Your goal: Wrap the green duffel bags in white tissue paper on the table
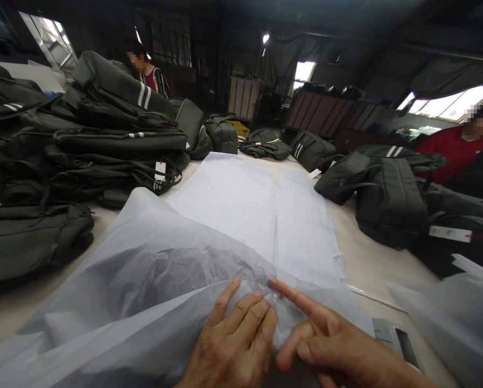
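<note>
A sheet or bag of translucent whitish wrap (pixel 152 226) covers the near table, with a dark item showing through it; the item's kind is hidden. My left hand (pixel 241 334) lies palm down on the wrap, fingers stretched forward and the index set apart. Beside it, my right hand (pixel 330 334) touches the crumpled part of the wrap with its extended index finger. Its other fingers and thumb are bent, with nothing visible held between them. Beyond the wrap lie flat white sheets (pixel 233 188) in side-by-side stacks.
Dark bags (pixel 120 143) with white stripes are piled at left. More dark bags (pixel 390 199), some tagged, stand at right. A grey device (pixel 398 339) sits by my right forearm, near another translucent wrap (pixel 451 312). One person (pixel 158 81) is far left, another (pixel 447 151) at right.
</note>
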{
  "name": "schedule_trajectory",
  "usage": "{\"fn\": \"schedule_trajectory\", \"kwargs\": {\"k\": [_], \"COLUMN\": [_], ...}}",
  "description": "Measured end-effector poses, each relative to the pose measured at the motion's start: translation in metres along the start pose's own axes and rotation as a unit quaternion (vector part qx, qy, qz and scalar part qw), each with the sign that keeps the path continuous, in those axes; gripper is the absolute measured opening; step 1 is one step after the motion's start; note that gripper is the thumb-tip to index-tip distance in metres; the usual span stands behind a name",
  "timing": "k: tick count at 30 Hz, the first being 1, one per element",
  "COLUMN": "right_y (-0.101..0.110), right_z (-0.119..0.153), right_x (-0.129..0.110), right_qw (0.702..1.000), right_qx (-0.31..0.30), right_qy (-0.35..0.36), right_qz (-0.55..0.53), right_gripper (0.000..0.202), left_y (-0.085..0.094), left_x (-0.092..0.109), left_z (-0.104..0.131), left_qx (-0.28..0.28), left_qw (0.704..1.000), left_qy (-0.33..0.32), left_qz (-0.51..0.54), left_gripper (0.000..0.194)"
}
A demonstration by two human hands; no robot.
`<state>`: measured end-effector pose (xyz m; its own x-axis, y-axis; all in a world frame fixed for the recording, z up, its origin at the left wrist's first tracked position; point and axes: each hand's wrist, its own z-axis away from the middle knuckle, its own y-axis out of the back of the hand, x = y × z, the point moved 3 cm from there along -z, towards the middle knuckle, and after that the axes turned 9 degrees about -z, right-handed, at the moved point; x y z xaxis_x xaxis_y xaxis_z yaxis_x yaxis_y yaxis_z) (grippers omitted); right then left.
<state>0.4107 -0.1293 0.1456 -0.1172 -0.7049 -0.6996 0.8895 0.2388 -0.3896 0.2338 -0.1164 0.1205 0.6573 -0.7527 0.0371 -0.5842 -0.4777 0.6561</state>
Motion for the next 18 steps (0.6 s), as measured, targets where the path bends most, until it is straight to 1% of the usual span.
{"fn": "schedule_trajectory", "kwargs": {"k": [3, 6, 8, 10, 11, 13, 15, 16, 18], "right_y": [0.001, 0.007, 0.011, 0.013, 0.014, 0.015, 0.018, 0.020, 0.023], "right_z": [-0.002, -0.007, -0.010, -0.013, -0.013, -0.015, -0.016, -0.018, -0.024], "right_x": [-0.004, -0.009, -0.014, -0.020, -0.022, -0.022, -0.021, -0.021, -0.024], "right_qw": [0.999, 0.991, 0.976, 0.965, 0.966, 0.979, 0.994, 0.998, 0.999], "right_qx": [-0.001, 0.020, 0.046, 0.061, 0.061, 0.053, 0.039, 0.030, 0.020], "right_qy": [-0.006, -0.026, -0.009, 0.030, 0.037, 0.012, -0.027, -0.031, -0.015], "right_qz": [0.038, 0.132, 0.211, 0.252, 0.249, 0.198, 0.101, 0.046, -0.035], "right_gripper": [0.093, 0.081, 0.072, 0.065, 0.063, 0.063, 0.063, 0.061, 0.050], "left_y": [-0.002, -0.002, -0.002, -0.003, -0.004, -0.006, -0.007, -0.008, -0.009], "left_x": [0.001, -0.001, -0.003, -0.003, -0.004, -0.004, -0.005, -0.005, -0.005], "left_z": [0.000, 0.000, -0.001, -0.001, 0.000, 0.002, 0.004, 0.005, 0.006], "left_qx": [0.003, 0.004, 0.004, -0.003, -0.004, 0.000, 0.008, 0.009, 0.006], "left_qw": [1.000, 1.000, 0.999, 0.996, 0.995, 0.994, 0.996, 0.996, 0.997], "left_qy": [-0.003, -0.009, -0.029, -0.063, -0.078, -0.091, -0.086, -0.081, -0.075], "left_qz": [-0.008, -0.020, -0.040, -0.062, -0.066, -0.055, -0.033, -0.025, -0.020], "left_gripper": [0.023, 0.022, 0.021, 0.021, 0.021, 0.020, 0.021, 0.022, 0.025]}}
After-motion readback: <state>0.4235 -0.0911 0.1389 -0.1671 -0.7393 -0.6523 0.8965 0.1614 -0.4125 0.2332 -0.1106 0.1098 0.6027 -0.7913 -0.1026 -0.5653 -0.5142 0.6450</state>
